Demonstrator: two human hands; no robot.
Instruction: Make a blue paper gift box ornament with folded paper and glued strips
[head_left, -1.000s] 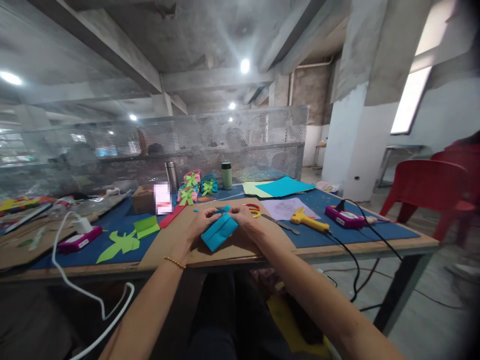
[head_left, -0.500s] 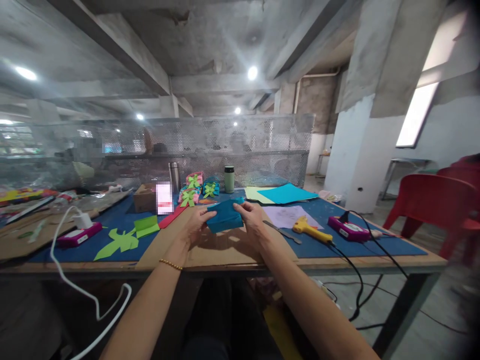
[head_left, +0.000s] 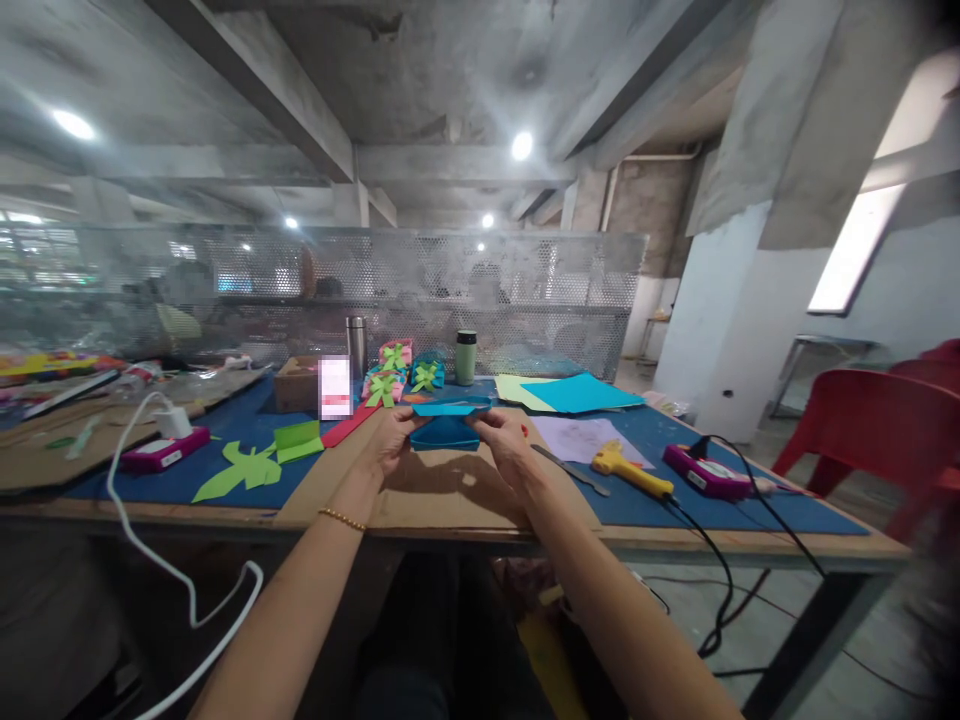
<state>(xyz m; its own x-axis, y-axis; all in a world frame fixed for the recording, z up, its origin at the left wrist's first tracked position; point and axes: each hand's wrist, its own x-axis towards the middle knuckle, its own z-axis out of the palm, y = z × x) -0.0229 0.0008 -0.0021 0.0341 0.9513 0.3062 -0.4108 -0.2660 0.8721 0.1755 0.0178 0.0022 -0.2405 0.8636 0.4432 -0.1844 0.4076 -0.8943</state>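
Observation:
A folded blue paper box (head_left: 446,432) is held up over the brown cardboard sheet (head_left: 420,500), its near side facing me and its top edges parted. My left hand (head_left: 390,440) grips the box's left end with thumb and fingers. At the opposite end, my right hand (head_left: 504,440) pinches the box the same way. To the right of that hand lie a metal blade-like tool (head_left: 571,470) and a yellow glue gun (head_left: 630,468). Light green paper cutouts (head_left: 238,470) and a folded green piece (head_left: 298,440) rest on the left.
Small boxes with green bows (head_left: 386,388), a steel flask (head_left: 356,345) and a green bottle (head_left: 466,358) stand at the back. Blue paper sheets (head_left: 589,392) and lilac paper (head_left: 581,440) lie right. Purple power strips (head_left: 705,470) trail cables over the table's front edge.
The blue paper box has been tipped, so its opening between the upper edges now shows. Both hands keep hold of its ends. The whole view has shifted slightly.

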